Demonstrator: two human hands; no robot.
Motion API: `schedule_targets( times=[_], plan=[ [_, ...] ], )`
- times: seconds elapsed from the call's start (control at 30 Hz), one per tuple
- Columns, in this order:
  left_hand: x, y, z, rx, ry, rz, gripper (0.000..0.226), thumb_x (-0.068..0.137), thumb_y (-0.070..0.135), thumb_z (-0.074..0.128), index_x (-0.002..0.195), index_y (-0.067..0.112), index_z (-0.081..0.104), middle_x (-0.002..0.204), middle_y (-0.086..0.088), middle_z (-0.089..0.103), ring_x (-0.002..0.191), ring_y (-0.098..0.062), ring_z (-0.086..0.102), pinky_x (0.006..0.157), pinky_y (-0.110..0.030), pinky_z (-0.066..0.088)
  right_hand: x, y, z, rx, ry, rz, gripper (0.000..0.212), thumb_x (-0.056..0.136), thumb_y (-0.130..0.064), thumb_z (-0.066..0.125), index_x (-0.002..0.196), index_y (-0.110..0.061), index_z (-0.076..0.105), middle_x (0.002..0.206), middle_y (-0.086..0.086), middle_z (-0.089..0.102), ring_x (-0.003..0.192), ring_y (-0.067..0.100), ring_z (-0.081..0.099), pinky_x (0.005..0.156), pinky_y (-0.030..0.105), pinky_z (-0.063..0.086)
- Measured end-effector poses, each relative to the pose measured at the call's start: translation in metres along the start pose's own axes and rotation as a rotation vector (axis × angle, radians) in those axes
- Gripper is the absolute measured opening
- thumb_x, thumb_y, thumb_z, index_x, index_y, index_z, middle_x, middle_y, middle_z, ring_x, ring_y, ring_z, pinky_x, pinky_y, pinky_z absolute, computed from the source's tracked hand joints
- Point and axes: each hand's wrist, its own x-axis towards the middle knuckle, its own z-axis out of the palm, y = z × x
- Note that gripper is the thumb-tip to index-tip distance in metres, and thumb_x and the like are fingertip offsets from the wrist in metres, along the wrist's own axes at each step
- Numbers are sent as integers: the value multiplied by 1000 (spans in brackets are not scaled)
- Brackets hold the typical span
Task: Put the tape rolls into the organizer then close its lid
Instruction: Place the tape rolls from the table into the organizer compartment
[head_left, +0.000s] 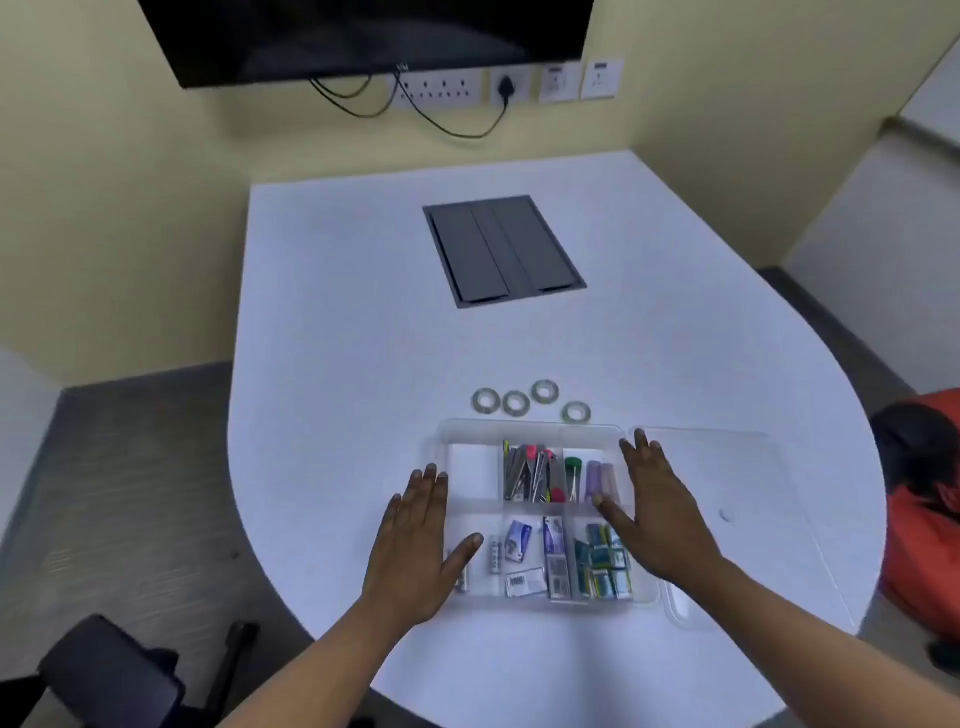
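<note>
Head view, my listing from the remote station.

Item one: a clear plastic compartment organizer (530, 431) on the near part of the white rounded table (363, 312), uncovered. Its far-left cell looks bare; the other cells hold metal clips with pink and red tips, a green-capped tube, purple tubes, small blue-and-white packets, and green-and-blue boxes.

Item two: the clear plastic lid (727, 509), lying flat on the table just right of the organizer, apparently joined along that side, though I cannot be sure through the glare.

Item three: four small grey-green tape rolls (516, 403), flat on the table in a loose row just beyond the organizer's far wall, none inside it.

Item four: left hand (415, 545), palm down, fingers spread and straight, holding nothing, over the organizer's left edge.

Item five: right hand (657, 514), likewise flat and empty, fingers extended over the organizer's right side, near the lid.

Item six: a dark grey cable hatch (504, 249) set into the table, well beyond the rolls.
</note>
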Motion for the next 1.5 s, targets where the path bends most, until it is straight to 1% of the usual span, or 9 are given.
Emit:
schedule_targets(
  times=[0.17, 0.33, 0.47, 0.67, 0.83, 0.97, 1.1, 1.33, 1.5],
  plan=[
    [-15, -3, 42, 29, -149, -60, 85, 87, 71, 18, 151, 20, -4, 161, 4, -11, 142, -8, -21, 116, -30, -8, -25, 32, 36, -96, -150, 73, 78, 94, -52, 48, 155, -14, 17, 163, 7, 7, 151, 25, 6, 120, 35, 13],
    [-12, 4, 56, 97, -177, -112, 85, 88, 70, 24, 152, 17, 5, 161, 2, -3, 143, -15, -24, 116, -34, -1, -33, 60, 59, -69, -239, 63, 82, 94, -57, 41, 155, -18, 2, 158, -3, -17, 151, 21, -4, 120, 31, 11],
    [-12, 10, 57, 112, -214, -149, 84, 88, 70, 23, 152, 18, 3, 161, 3, -7, 140, -18, -29, 117, -38, -1, -40, 65, 73, -35, -227, 43, 92, 92, -54, 49, 152, -16, -9, 160, 1, -20, 150, 21, -7, 120, 29, 7],
    [-18, 19, 52, 173, -182, -151, 72, 90, 67, 20, 151, 31, 5, 156, 7, -16, 139, -17, -31, 116, -38, -8, -40, 75, 81, 32, -172, -10, 89, 88, -47, 60, 155, -16, 10, 164, 3, -8, 149, 24, 6, 116, 38, 20],
    [-32, 24, 48, 57, -50, -208, 71, 92, 63, 28, 151, 27, 14, 158, 11, -2, 146, -11, -11, 120, -36, 2, -39, 75, 77, 56, -206, -19, 87, 88, -44, 61, 155, -14, 13, 162, 3, -10, 151, 29, 7, 118, 41, 20],
    [-21, 0, 35, -37, 74, -263, 72, 92, 62, 34, 149, 19, 24, 157, 8, 14, 147, -10, 5, 118, -35, 13, -36, 71, 71, 41, -149, -24, 87, 85, -46, 65, 153, -13, 23, 163, 7, 5, 151, 29, 6, 116, 45, 22],
    [10, -28, 28, -37, 79, -327, 71, 93, 58, 37, 148, 14, 28, 158, -3, 25, 147, -16, 12, 117, -43, 19, -12, 61, 58, 37, -113, -93, 73, 85, -39, 68, 147, -16, 37, 161, 4, 19, 150, 24, 11, 114, 43, 24],
    [67, -70, 26, -46, -8, -324, 80, 91, 63, 25, 150, 9, 17, 158, -12, 24, 147, -28, 17, 116, -50, 22, 65, 34, 30, 76, -108, -38, 52, 83, -27, 71, 131, -11, 57, 148, 11, 47, 139, 27, 41, 112, 37, 31],
    [88, -84, 34, -26, -140, -363, 110, 69, 85, -1, 152, 13, 5, 161, -12, 5, 148, -29, 2, 117, -48, 12, 129, 21, 27, 91, -145, 106, 46, 85, -27, 70, 126, -9, 58, 132, 12, 59, 121, 29, 55, 101, 38, 43]
  ],
)
